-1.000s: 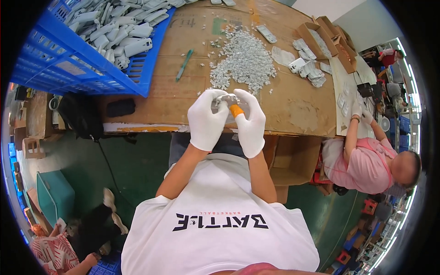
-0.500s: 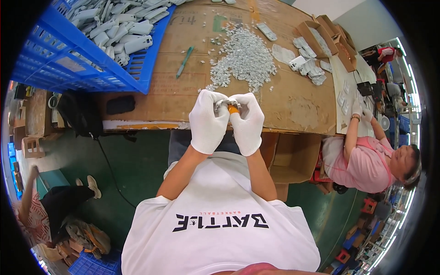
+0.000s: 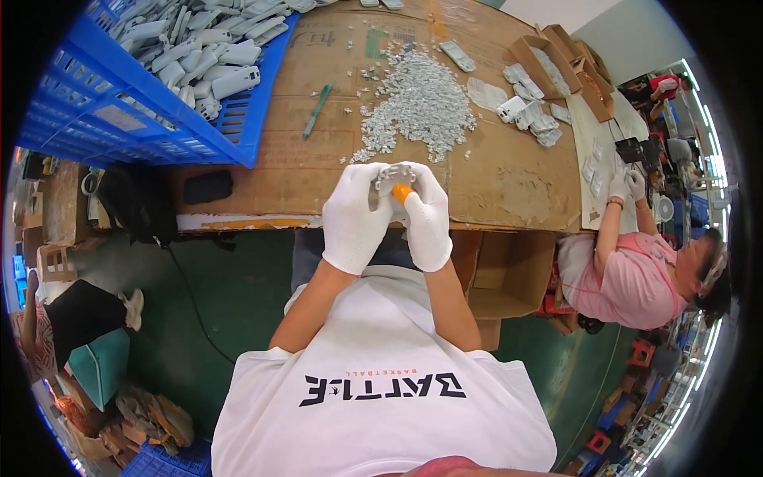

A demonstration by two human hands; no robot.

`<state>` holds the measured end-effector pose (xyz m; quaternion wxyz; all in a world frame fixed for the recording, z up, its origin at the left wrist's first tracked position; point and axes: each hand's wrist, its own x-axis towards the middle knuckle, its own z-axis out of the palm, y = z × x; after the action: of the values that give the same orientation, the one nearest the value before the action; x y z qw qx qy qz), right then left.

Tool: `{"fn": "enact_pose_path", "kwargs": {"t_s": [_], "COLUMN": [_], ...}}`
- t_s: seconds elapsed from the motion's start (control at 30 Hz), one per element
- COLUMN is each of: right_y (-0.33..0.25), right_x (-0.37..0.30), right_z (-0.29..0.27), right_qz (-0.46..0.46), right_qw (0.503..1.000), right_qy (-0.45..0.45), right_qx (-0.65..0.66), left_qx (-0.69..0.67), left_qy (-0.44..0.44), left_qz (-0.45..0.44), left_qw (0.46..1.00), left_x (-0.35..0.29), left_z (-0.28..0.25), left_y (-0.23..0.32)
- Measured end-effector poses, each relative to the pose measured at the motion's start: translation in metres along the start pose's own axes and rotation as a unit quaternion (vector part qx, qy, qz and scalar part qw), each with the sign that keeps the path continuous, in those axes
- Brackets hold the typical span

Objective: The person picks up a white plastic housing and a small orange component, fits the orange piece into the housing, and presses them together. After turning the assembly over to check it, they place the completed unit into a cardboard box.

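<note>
My left hand (image 3: 351, 216) and my right hand (image 3: 430, 219), both in white knit gloves, meet at the table's near edge. Between their fingers they grip a pale grey plastic part (image 3: 395, 172) with a notched edge; the gloves hide some of it. An orange cover (image 3: 403, 191), like a finger cot, sits on my right thumb, which presses against the part. Just beyond my fingers spreads a heap of small whitish pieces (image 3: 417, 103) on the cardboard-covered table (image 3: 302, 179).
A blue crate (image 3: 159, 131) of light grey plastic housings (image 3: 234, 81) stands at the left. A green pen (image 3: 317, 111) lies beside the heap. At the right are small cardboard boxes (image 3: 544, 67) and plastic-wrapped pieces (image 3: 528, 111). A gloved co-worker (image 3: 628, 278) works there.
My hands have tilted and parted slightly at the fingertips, so more of the grey part shows. At lower left, a person has shifted position.
</note>
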<state>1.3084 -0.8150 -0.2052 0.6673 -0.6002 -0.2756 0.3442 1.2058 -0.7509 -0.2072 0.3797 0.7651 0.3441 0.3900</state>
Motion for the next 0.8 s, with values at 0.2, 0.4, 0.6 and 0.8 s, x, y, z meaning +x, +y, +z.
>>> {"fn": "enact_pose_path", "kwargs": {"t_s": [0.2, 0.4, 0.6, 0.8], "right_y": [0.002, 0.008, 0.003, 0.014], "right_x": [0.002, 0.005, 0.004, 0.007], "right_z": [0.002, 0.003, 0.005, 0.005], "right_qz": [0.065, 0.036, 0.043, 0.010], "right_qw": [0.998, 0.999, 0.999, 1.000], "right_qy": [-0.022, -0.015, -0.004, 0.007], "right_qx": [0.007, -0.003, -0.019, -0.022], "left_qx": [0.004, 0.007, 0.015, 0.014], "left_qy": [0.011, 0.006, 0.001, -0.006], "left_qz": [-0.001, -0.003, 0.003, -0.004], "left_qw": [1.000, 1.000, 1.000, 1.000], "left_x": [-0.002, -0.001, 0.000, 0.000], "left_z": [0.000, 0.001, 0.002, 0.006], "left_y": [0.002, 0.001, 0.000, -0.005]}}
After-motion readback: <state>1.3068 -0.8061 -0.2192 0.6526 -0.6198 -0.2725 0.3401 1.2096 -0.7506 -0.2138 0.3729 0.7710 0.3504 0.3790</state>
